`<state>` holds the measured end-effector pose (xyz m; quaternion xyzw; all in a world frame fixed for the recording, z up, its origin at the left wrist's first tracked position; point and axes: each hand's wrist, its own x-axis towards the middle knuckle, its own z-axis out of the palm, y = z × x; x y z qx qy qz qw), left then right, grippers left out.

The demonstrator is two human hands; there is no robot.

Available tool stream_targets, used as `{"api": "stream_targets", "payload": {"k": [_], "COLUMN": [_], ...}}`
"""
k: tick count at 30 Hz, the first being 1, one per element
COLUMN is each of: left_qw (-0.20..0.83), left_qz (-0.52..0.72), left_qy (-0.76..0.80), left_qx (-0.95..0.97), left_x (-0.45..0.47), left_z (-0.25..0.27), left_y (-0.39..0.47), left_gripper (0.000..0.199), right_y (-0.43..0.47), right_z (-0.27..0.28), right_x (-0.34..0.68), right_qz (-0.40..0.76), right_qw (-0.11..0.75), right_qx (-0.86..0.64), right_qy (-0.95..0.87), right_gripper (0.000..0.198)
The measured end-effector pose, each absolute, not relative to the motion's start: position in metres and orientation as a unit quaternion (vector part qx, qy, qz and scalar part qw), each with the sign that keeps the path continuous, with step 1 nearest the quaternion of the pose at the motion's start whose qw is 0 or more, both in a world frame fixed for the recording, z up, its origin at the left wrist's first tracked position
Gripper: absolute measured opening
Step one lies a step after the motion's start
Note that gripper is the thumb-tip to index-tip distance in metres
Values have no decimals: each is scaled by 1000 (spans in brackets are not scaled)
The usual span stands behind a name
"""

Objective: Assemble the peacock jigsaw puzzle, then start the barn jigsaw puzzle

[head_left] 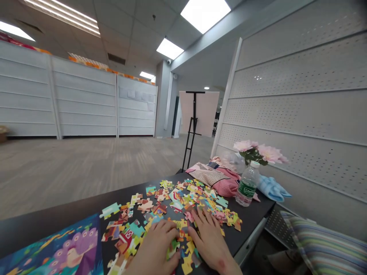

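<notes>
Loose jigsaw puzzle pieces [145, 205] in many colours lie spread and overlapping over a black table [83, 204]. My left hand [157, 248] rests low among them, its fingers slightly bent and its thumb apart, with a yellow-green piece showing in the gap. Beside it, my right hand [208, 235] lies palm down on the pieces with fingers stretched out. Neither hand visibly grips a piece. What lies under the palms is hidden. To the left is a blue picture board [71, 248] with purple cartoon figures.
At the table's right end stand a water bottle [247, 185] and pink flowers [269, 153], near pink cloth [226, 185] and a blue cloth [273, 189]. A striped cushion [329, 244] is at lower right. A pegboard wall [298, 95] rises behind; an easel [193, 130] stands beyond the table.
</notes>
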<state>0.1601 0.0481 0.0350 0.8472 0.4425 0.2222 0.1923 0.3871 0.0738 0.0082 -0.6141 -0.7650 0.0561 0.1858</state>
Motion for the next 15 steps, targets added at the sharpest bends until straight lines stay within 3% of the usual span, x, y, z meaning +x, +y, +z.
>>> {"api": "stream_targets", "payload": {"k": [3,9,15], "left_qw": [194,180,146], "left_qz": [218,180,180], "left_qy": [443,428,423], "left_qx": [848,867,876], "left_x": [160,159,160], "left_z": [30,13,-8], "left_y": [52,72,84], "left_gripper": [26,31,30], "right_y": [85,123,132], "right_z": [14,21,22], "right_x": [384,377,382], "right_qz": [52,62,85], "right_qw": [203,188,187], "right_qx": [-593,-600,-537], "right_qy": [-777,-775,-819], "right_gripper": [41,57,44]}}
